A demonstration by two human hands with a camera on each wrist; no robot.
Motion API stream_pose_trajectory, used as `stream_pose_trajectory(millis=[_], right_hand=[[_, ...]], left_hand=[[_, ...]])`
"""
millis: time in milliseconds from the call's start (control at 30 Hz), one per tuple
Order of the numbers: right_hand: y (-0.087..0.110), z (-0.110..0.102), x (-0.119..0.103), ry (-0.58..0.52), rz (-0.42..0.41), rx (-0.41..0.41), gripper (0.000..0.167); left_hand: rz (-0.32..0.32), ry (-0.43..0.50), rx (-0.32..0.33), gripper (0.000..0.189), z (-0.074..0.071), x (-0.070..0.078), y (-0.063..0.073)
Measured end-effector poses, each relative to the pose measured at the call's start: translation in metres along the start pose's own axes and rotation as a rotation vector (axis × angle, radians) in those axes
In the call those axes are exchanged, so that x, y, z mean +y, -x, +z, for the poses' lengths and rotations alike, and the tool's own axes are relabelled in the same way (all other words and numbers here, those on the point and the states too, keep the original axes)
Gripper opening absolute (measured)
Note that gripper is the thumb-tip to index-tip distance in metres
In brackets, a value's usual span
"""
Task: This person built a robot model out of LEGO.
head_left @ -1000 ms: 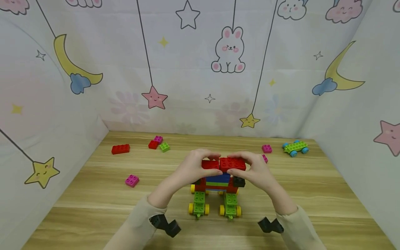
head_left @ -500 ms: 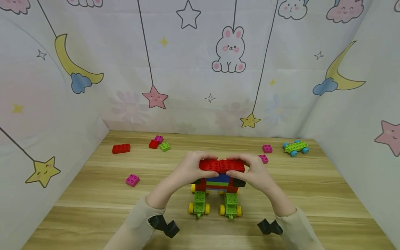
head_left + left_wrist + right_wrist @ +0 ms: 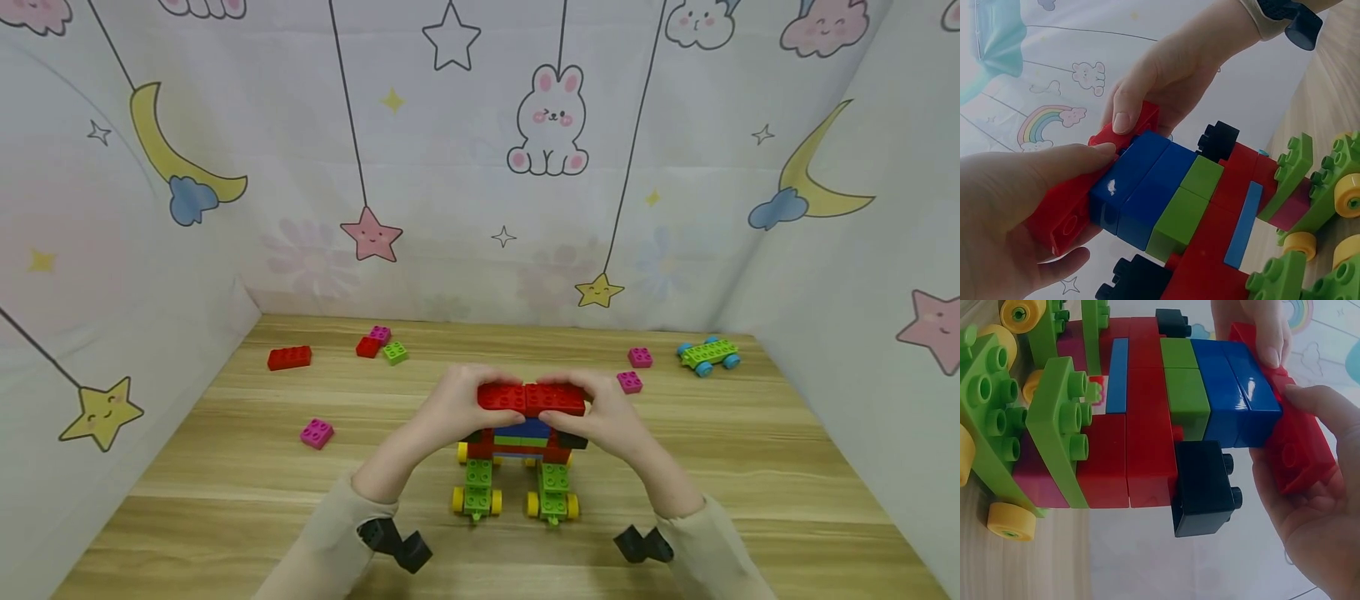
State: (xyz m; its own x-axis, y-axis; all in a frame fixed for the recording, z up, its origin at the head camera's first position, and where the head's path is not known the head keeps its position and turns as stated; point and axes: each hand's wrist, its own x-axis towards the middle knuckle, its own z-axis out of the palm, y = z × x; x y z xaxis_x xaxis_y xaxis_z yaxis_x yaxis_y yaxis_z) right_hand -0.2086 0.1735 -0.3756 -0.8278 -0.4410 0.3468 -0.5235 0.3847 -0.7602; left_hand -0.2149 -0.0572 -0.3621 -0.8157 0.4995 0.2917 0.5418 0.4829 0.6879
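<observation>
Two red building bricks, a left one (image 3: 501, 397) and a right one (image 3: 555, 398), lie end to end across the top of a toy brick model. My left hand (image 3: 459, 406) grips the left brick, thumb in front and fingers behind. The right brick is held the same way by my right hand (image 3: 613, 414). Beneath them are blue bricks (image 3: 1141, 178), then green bricks (image 3: 1188, 203) and a red section (image 3: 1147, 425). Black bricks (image 3: 1200, 487) stick out at both sides. The model stands on green bases (image 3: 478, 487) with yellow wheels (image 3: 573, 506). Fingers hide the bricks' outer ends.
On the wooden table (image 3: 225, 517) lie a red brick (image 3: 289, 358), a pink brick (image 3: 317, 433) and a small cluster with a green brick (image 3: 394, 353). Two pink bricks, one nearer (image 3: 630, 382), and a green wheeled base (image 3: 709, 355) lie right. A printed curtain (image 3: 450, 183) surrounds the table.
The right red brick has come down slightly and now sits level with the left one. My right hand has shifted a little down and left, uncovering a pink brick behind it.
</observation>
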Motion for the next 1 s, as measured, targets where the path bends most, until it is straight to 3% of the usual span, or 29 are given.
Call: stream_pose_trajectory(millis=[533, 733, 1000], right_hand=[[-0.0078, 0.0044, -0.0026, 0.022, 0.065, 0.001, 0.035], [-0.0089, 0.0016, -0.0057, 0.006, 0.097, -0.035, 0.036], [-0.0082, 0.0000, -0.0079, 0.019, 0.088, -0.042, 0.037]], left_hand=[[-0.037, 0.060, -0.017, 0.037, -0.0007, -0.0011, -0.0004], [-0.042, 0.065, -0.015, 0.037, -0.0007, -0.0002, 0.0002], [-0.056, 0.076, -0.013, 0.038, -0.0004, -0.0003, -0.0001]])
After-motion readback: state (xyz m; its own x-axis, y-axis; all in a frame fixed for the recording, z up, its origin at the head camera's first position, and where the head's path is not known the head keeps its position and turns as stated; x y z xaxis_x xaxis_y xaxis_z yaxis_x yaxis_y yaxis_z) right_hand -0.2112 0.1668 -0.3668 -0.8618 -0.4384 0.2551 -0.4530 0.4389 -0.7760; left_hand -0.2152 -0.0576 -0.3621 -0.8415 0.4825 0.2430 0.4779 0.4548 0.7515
